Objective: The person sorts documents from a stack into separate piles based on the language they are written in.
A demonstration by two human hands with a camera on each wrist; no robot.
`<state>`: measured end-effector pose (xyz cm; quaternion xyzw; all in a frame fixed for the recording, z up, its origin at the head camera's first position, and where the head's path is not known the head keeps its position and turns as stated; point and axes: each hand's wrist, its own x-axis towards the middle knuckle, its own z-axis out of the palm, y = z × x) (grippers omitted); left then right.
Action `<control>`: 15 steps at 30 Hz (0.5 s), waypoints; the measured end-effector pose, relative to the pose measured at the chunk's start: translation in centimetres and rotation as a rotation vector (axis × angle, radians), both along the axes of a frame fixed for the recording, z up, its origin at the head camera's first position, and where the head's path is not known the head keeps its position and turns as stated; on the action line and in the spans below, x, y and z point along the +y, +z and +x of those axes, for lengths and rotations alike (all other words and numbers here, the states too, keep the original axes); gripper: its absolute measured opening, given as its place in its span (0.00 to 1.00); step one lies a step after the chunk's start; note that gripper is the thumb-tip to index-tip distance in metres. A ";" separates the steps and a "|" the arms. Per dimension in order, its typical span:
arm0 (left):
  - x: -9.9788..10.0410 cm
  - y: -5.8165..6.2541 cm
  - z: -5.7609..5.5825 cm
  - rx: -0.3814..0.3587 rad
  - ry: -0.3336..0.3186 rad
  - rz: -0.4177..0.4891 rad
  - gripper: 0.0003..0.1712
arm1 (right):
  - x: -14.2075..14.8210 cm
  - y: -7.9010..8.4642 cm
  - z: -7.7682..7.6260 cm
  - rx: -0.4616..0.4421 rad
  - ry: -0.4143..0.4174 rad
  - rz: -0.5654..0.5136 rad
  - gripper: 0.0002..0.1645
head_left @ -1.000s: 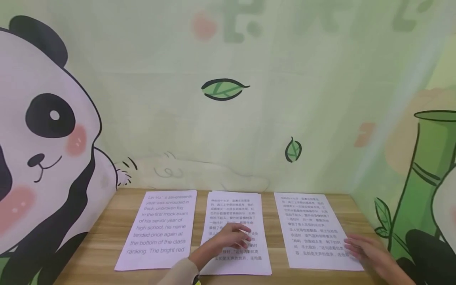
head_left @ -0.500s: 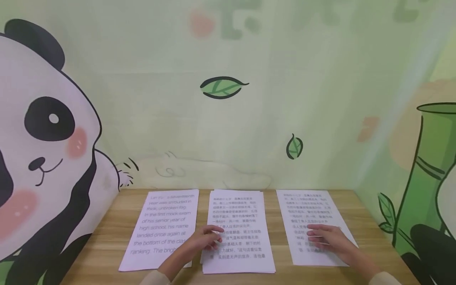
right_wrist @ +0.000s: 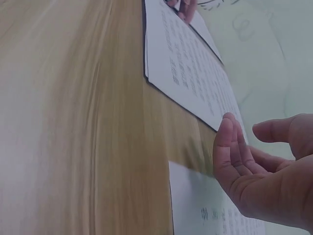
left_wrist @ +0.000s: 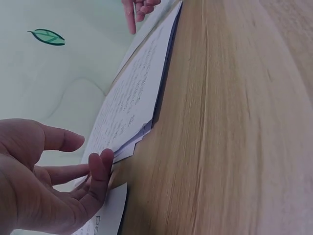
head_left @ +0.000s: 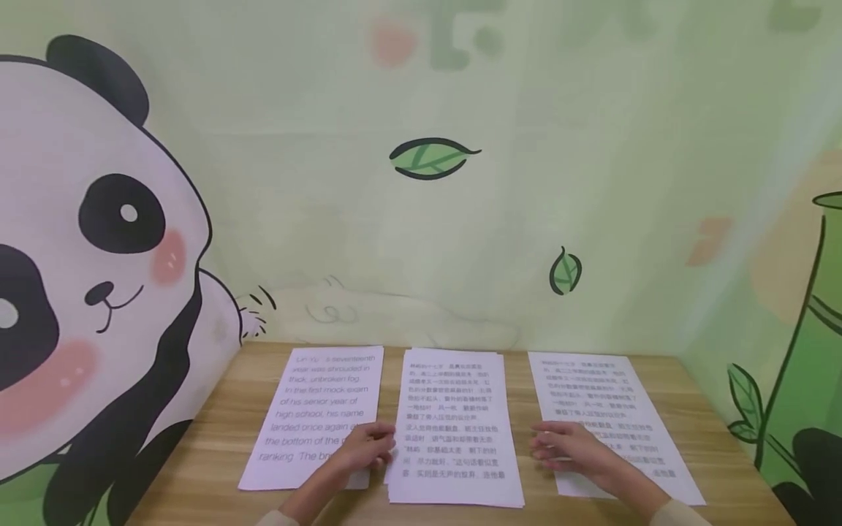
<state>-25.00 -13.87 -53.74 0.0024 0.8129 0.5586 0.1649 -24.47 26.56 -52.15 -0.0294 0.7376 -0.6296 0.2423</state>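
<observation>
Three printed paper piles lie in a row. The left one, a sheet with English text (head_left: 316, 409), is partly covered by my left hand (head_left: 358, 453), which hovers at the gap beside the middle stack of paper (head_left: 454, 424). Its fingers are loosely bent and hold nothing; in the left wrist view the fingertips (left_wrist: 105, 159) are close to the stack's corner, and whether they touch cannot be told. Over the left edge of the right-hand sheet (head_left: 598, 387) is my right hand (head_left: 575, 453), relaxed, thumb apart from the fingers, gripping nothing.
All the paper lies on a wood-grain table (head_left: 197, 453). Behind it hangs a pale green backdrop (head_left: 316, 204) printed with a panda (head_left: 112, 292), leaves and bamboo. The middle stack's sheets are slightly uneven at the edges (left_wrist: 139, 137).
My left hand has moved left, from over the middle stack to the gap beside it. My right hand has shifted left, from the right sheet's right edge across to its left edge.
</observation>
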 end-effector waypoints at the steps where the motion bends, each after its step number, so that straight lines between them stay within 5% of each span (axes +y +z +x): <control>1: 0.2 0.1 0.0 0.003 0.003 -0.007 0.27 | -0.3 0.0 0.0 0.001 0.006 -0.001 0.36; 15: 1.1 -0.1 0.1 -0.022 0.000 -0.032 0.30 | -2.6 -1.0 0.5 -0.126 0.020 0.040 0.40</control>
